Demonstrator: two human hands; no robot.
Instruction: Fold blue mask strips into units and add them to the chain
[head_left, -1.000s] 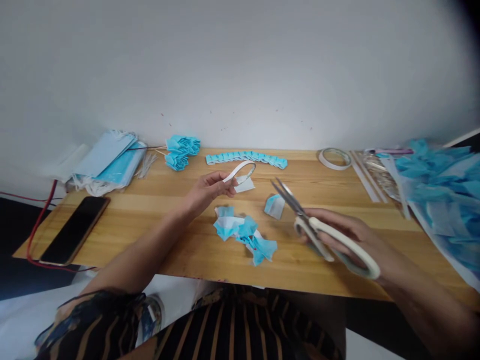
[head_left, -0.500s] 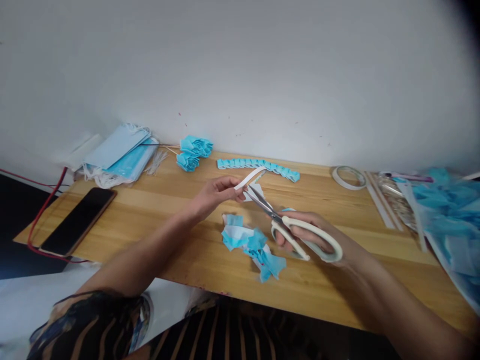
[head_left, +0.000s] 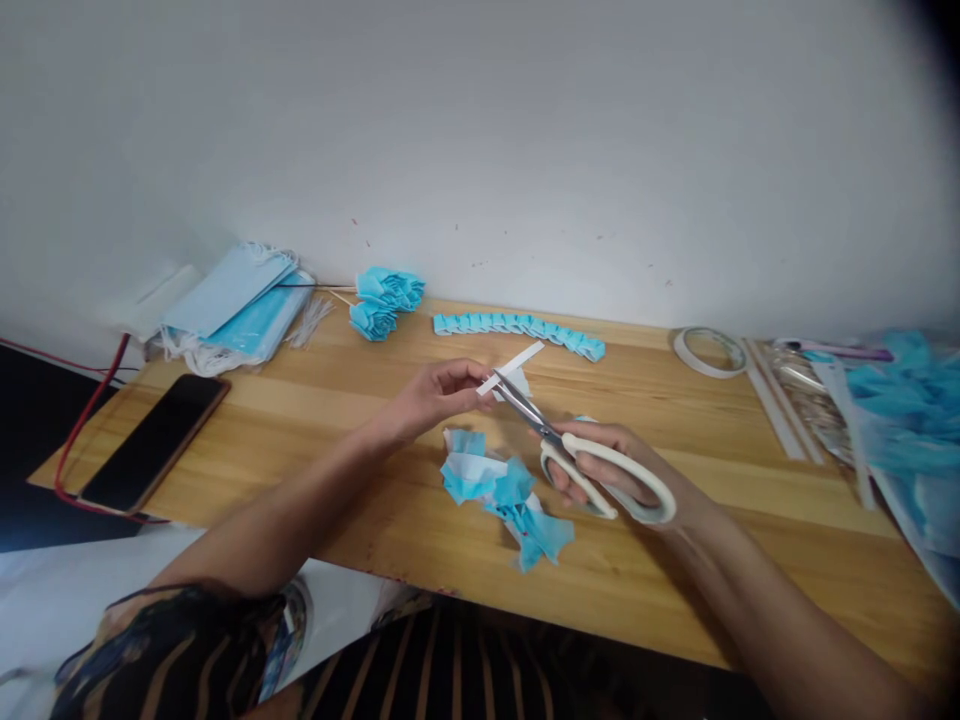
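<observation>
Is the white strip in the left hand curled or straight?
Straight, as far as it shows: the white strip runs from the left hand past the tips of the scissors in one even line, with no loop.

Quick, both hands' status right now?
Left hand: closed, fingers pinching a narrow white strip near its lower end.
Right hand: closed around the handles of the scissors, blades at the strip.
</observation>
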